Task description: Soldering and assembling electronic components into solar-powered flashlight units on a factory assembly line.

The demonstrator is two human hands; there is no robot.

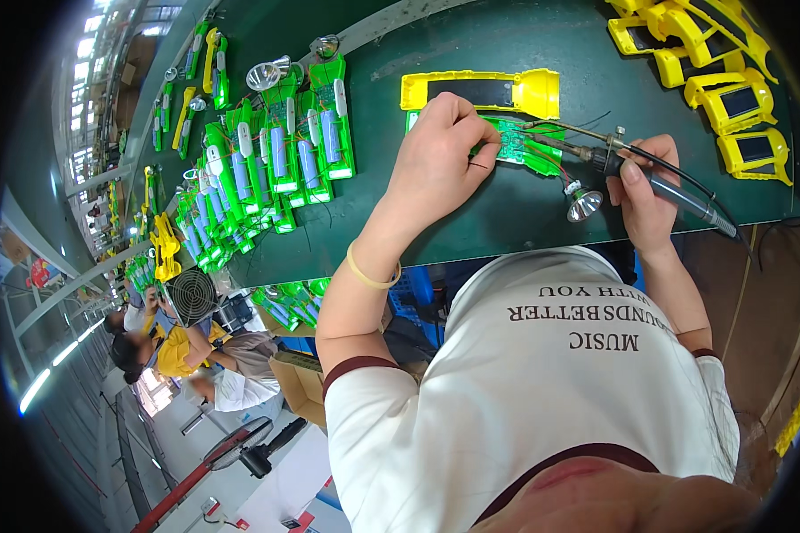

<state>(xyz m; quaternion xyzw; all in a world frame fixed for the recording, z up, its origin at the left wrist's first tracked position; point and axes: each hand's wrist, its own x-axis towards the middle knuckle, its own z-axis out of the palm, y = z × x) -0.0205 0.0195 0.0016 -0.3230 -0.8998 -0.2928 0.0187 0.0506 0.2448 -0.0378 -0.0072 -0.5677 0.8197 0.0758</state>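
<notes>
A soldering iron (606, 162) with a thin metal feed tube along it is in my right hand (646, 197), fingers wrapped round its handle. Its tip touches or hovers just over a green circuit board (512, 142), which lies in a green lamp housing (544, 163). My left hand (449, 142) is closed above the left part of this housing and hides it; a thin dark wire shows at the pinched fingertips. Thin wires lead from the board to a round silver reflector (584, 203) on the right. Just beyond lies a yellow housing (537, 92) with a dark panel.
Many green housings (240, 169) with blue cells and reflectors crowd the left of the green table (382, 53). Yellow housings (740, 99) are piled at the far right. An open cardboard box (300, 384) and a fan (192, 296) stand at left, near a person in yellow (180, 351).
</notes>
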